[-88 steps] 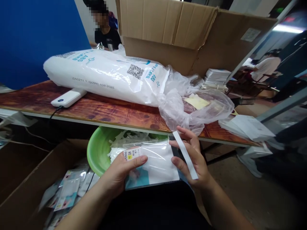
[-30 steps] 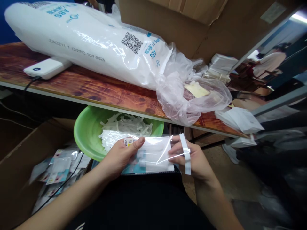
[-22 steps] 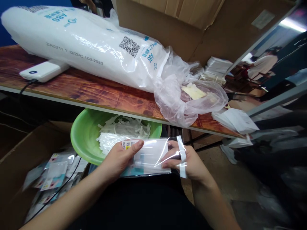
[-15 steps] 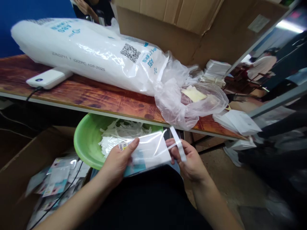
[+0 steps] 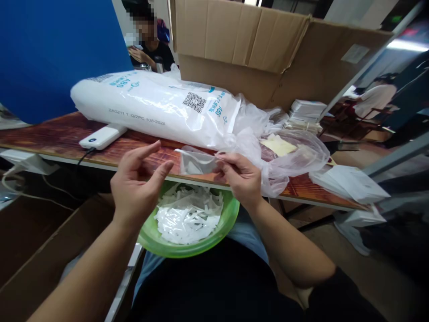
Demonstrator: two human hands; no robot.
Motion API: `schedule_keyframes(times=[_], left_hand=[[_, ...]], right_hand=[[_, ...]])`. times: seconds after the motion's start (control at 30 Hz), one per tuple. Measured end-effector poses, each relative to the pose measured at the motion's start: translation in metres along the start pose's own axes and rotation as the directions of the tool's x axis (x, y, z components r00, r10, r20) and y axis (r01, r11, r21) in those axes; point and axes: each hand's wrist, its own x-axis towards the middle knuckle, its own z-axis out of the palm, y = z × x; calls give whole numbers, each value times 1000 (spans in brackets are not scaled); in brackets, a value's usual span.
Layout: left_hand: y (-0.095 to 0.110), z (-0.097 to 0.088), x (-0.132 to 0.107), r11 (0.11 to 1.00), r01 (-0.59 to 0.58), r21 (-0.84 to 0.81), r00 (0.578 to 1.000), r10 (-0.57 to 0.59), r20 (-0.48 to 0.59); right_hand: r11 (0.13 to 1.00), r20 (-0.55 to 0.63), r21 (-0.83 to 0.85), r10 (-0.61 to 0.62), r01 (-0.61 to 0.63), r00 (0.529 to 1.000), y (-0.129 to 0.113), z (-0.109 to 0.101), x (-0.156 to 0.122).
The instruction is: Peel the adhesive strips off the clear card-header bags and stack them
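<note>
My right hand [image 5: 240, 179] pinches a small clear plastic sleeve [image 5: 196, 162] and holds it up at the table's front edge. My left hand [image 5: 137, 183] hovers just left of the sleeve with fingers apart and nothing in it. Below both hands sits a green bowl [image 5: 225, 223] on my lap, filled with several white paper strips [image 5: 189, 217]. Behind the hands a long white ABS sack [image 5: 154, 105] lies on the wooden table [image 5: 56, 136].
A white power bank [image 5: 102, 136] with a cable lies left on the table. A crumpled clear bag [image 5: 295, 154] holds yellow sheets at right, near stacked white packets [image 5: 306, 109]. A large cardboard box [image 5: 261, 49] stands behind. Another person [image 5: 149, 42] sits beyond; a brown carton [image 5: 30, 250] is lower left.
The packed sleeve with card and the white strip have left my hands. My right hand now lifts a fresh clear sleeve; my left hand has opened. The camera has tilted up.
</note>
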Motion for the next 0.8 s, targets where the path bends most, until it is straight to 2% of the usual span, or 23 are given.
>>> schedule_keyframes(times=[0.07,0.13,0.2,0.3,0.37,0.5,0.57,0.67,0.8], left_hand=[[-3,0,10,996,-89,29,995,87,50],[-12,2,10,992,-122,14,990,121,74],[-26,3,4,990,-140,8,986,139,89],[-44,-2,-7,987,-159,27,970,151,189],[-51,-6,-12,987,-158,37,960,145,239],[-61,-12,-15,992,-112,61,960,92,263],[-64,-13,-18,999,-32,4,962,30,272],[-64,-12,-23,988,88,-126,959,-50,277],[-60,-11,-27,968,178,-178,935,-110,336]], right_hand=[[992,99,-46,-114,119,989,8,5,8],[978,147,-103,-167,183,975,18,7,9],[972,151,-141,-164,186,975,29,7,5],[973,161,-158,-145,171,976,38,2,-3],[972,202,-150,-151,183,968,39,-3,-8],[966,296,-172,-138,195,945,37,-8,-22],[968,247,-193,-108,158,963,38,-6,-31],[987,112,-153,-35,52,993,44,-3,-42],[996,36,-38,82,-81,996,52,-6,-44]])
